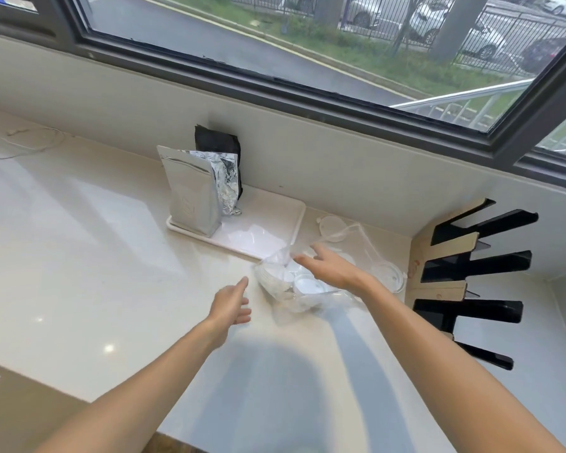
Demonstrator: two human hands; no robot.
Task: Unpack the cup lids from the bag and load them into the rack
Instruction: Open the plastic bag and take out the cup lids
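Cup lids (pixel 303 284) fill the clear bag (pixel 288 282) between 2 open, empty hands, left (pixel 231 304) and right (pixel 329 268).

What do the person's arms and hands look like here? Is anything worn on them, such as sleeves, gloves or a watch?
Both forearms are bare as far as the picture shows; no sleeve comes into view. The left hand and the right hand wear no gloves. I see no watch, bracelet or ring on either one, though the picture is slightly blurred, so a thin ring could escape notice.
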